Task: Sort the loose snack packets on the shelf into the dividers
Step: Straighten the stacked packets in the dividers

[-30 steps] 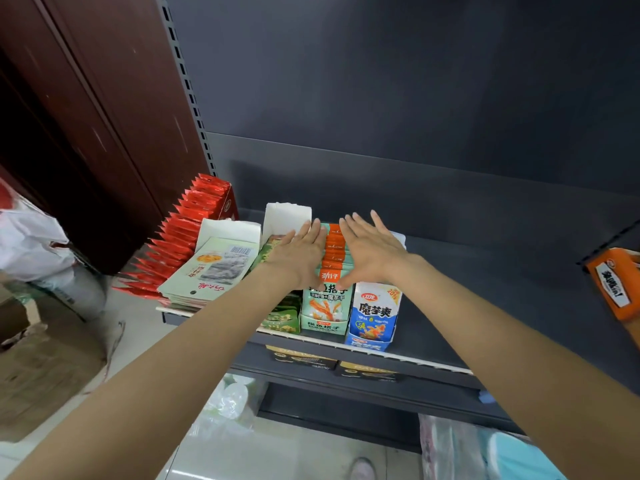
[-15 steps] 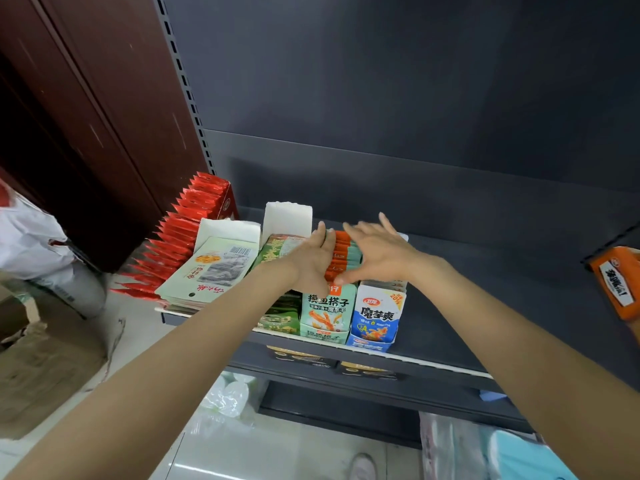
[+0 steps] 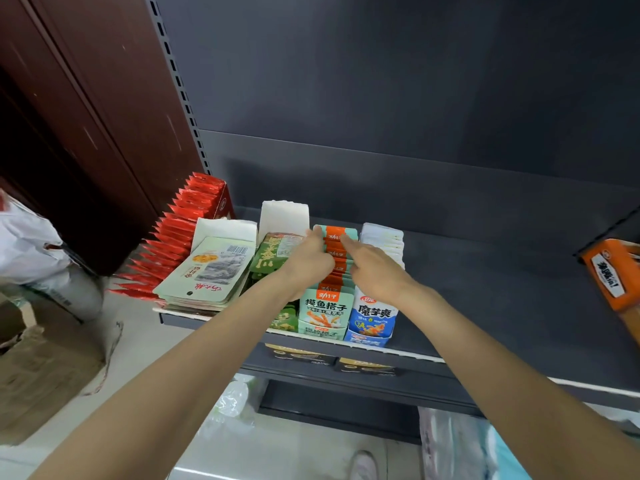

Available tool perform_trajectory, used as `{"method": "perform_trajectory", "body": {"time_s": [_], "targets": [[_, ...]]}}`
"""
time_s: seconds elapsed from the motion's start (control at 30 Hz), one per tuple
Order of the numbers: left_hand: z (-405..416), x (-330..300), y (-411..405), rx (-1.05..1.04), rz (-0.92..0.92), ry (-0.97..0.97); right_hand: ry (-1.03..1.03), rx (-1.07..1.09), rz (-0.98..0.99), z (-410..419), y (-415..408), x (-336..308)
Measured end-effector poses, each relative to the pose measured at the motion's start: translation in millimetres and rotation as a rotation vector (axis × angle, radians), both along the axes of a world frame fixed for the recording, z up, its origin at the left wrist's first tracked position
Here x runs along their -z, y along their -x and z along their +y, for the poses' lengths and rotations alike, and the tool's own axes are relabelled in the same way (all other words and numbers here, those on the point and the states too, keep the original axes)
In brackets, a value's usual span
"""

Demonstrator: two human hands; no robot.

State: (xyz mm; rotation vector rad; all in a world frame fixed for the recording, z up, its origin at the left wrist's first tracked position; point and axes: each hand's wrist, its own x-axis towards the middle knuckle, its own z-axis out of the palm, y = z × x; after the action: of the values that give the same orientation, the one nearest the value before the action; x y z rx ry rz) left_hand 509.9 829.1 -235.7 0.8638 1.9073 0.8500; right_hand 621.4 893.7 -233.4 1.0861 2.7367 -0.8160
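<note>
A dark grey metal shelf with a matching back panel fills most of the view, its front edge trimmed with a pale strip. To the left stands a reddish-brown wooden panel, and beside it runs the shelf's slotted upright.

Along the front left part of the shelf the snacks stand in rows. From the left: a long row of red packets, a stack of flat pale green packets leaning against a white card divider, dark green packets in front of a taller white divider, a row of orange-and-teal packets in a teal display box, and white packets in a blue-and-white box.

The left hand rests on the left side of the orange-and-teal row, its fingers reaching to the rearmost packet and seemingly curled about the row's edge, though the grip is hard to make out. The right hand lies on the row's right side, the forefinger stretched forward onto the packet tops and the rest folded under.

At the far right an orange box sits on the shelf, well apart from the rows. Below, a lower shelf holds dark boxes; the pale floor carries a cardboard box, a white bag and a shoe tip.
</note>
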Motion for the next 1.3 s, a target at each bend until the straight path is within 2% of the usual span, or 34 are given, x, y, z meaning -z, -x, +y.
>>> {"method": "perform_trajectory", "body": {"time_s": [0.13,0.27,0.4,0.53,0.63,0.7,0.77,0.87,1.07,1.3], "targets": [[-3,-2,1,0.011,-0.025,-0.009,0.089,0.070,0.066,13,-4,1],[-2,-2,1,-0.017,-0.007,-0.024,0.095,0.066,0.030,15,-4,2],[-4,-3,0,0.087,0.145,-0.015,0.060,0.079,0.081,19,-3,0],[1,-3,0,0.266,0.482,0.006,-0.139,0.051,0.107,28,-4,-8],[12,1,-6,0.301,0.607,0.044,-0.298,0.003,0.015,37,-2,-6],[23,6,-11,0.282,0.673,0.065,-0.282,0.104,-0.074,43,-4,2],[31,12,-13,0.289,0.766,0.108,-0.171,0.195,-0.094,45,-9,10],[35,21,-14,0.333,0.774,0.147,-0.053,0.176,0.000,46,-17,18],[32,16,-8,0.363,0.704,0.122,-0.021,0.086,0.024,53,-24,13],[29,15,-8,0.389,0.719,0.125,0.018,0.020,0.056,53,-31,16]]}}
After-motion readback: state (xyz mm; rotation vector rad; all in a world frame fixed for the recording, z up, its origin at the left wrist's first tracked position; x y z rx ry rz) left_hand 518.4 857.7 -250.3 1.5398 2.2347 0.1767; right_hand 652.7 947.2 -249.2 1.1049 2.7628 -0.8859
